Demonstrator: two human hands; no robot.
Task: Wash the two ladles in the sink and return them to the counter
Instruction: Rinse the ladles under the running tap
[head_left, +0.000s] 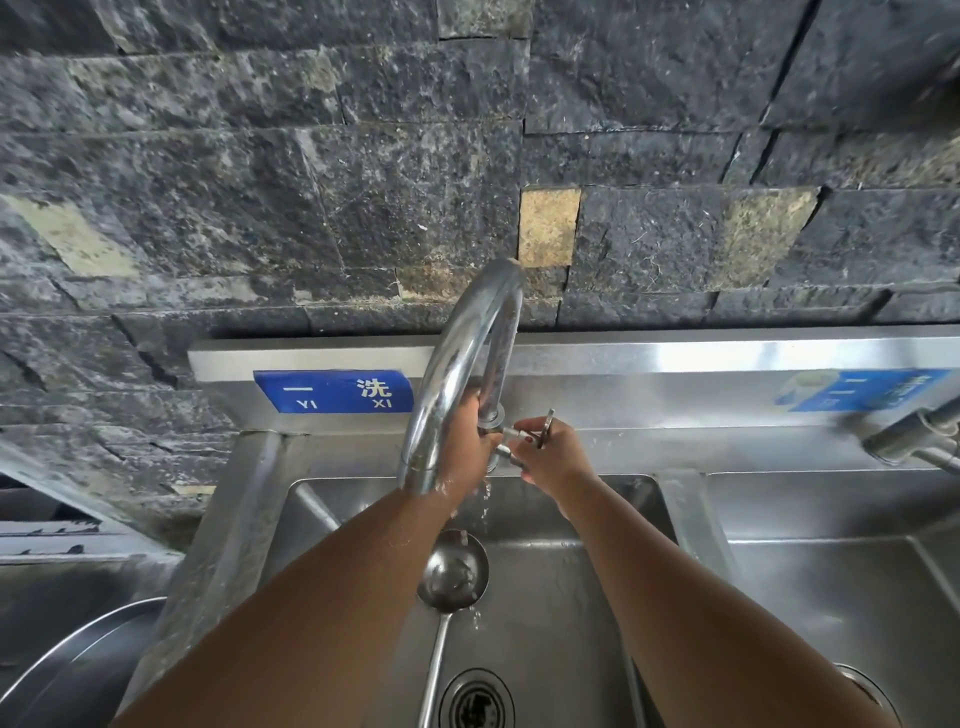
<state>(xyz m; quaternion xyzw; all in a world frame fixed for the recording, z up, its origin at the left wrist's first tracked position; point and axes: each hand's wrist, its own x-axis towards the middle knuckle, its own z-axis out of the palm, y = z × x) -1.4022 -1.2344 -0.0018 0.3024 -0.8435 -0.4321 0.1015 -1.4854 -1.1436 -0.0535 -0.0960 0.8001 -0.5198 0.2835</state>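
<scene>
One steel ladle (451, 574) lies in the sink basin (561, 613), bowl up under the spout and handle running toward the drain. Only this one ladle shows. Thin drips of water fall beside its bowl. My left hand (467, 447) reaches behind the curved faucet (457, 358) and grips the bottom of its upright pipe. Just to the right, my right hand (550, 460) pinches the small tap lever (546, 427) at the faucet base. Neither hand touches the ladle.
The round drain (475, 701) sits at the basin's near end. A second basin (831, 597) lies to the right, with another tap (909, 439) above it. A round steel vessel (78, 665) is at lower left. A dark stone wall rises behind the blue label (332, 391).
</scene>
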